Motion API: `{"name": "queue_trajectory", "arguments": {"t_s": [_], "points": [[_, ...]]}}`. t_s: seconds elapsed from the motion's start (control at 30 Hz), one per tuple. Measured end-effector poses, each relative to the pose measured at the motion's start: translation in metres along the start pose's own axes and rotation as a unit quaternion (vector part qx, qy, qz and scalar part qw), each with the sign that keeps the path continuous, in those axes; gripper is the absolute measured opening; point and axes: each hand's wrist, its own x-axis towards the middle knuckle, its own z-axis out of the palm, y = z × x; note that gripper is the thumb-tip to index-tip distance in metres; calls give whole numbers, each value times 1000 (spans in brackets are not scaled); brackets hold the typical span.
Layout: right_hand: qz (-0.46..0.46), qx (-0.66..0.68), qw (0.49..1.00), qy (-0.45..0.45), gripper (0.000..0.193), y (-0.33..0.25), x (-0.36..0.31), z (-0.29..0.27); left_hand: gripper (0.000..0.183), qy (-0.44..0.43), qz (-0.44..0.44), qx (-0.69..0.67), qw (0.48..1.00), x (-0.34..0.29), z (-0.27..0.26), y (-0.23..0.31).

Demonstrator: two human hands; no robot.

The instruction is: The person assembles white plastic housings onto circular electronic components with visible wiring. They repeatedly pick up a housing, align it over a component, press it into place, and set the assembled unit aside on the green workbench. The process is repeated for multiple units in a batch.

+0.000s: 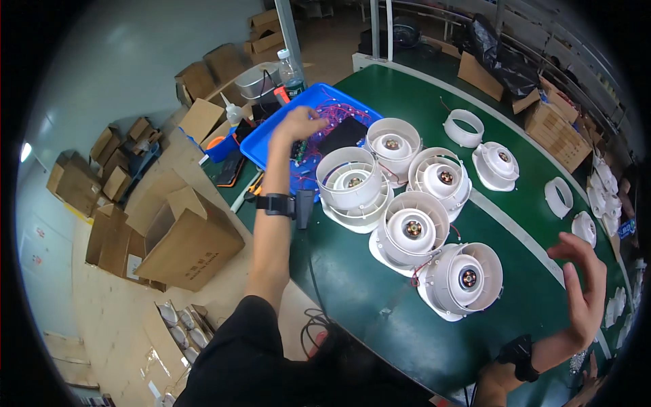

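My left hand (302, 125) is over the blue tray (254, 144), its fingers bent down toward red and purple wires (339, 112); the fingertips are hidden. A black flat piece (344, 136) and small green circuit boards (298, 152) lie in the tray too. My right hand (584, 292) is raised at the table's right side, fingers apart, holding nothing. Between my hands stand several white round fan housings (411, 230), their round motor parts with copper-coloured windings facing up. Thin red wires hang from some. The nearest housing (462, 281) is tilted.
Farther along the green table (407, 88) lie a white ring (464, 129), another ring (559, 197) and a white housing base (496, 166). A plastic bottle (290, 71) stands behind the tray. An open carton (196, 237) is on the floor at left. Another person's hand (590, 380) shows lower right.
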Motion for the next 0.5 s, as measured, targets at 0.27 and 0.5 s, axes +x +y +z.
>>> {"name": "queue_trajectory", "arguments": {"t_s": [0.27, 0.5], "points": [[8, -80, 995, -61, 35, -20, 12, 8, 47, 74, 56, 94, 991, 18, 60, -35], [-46, -100, 991, -81, 35, -15, 26, 21, 39, -87, 129, 8, 988, 24, 36, -50]]}}
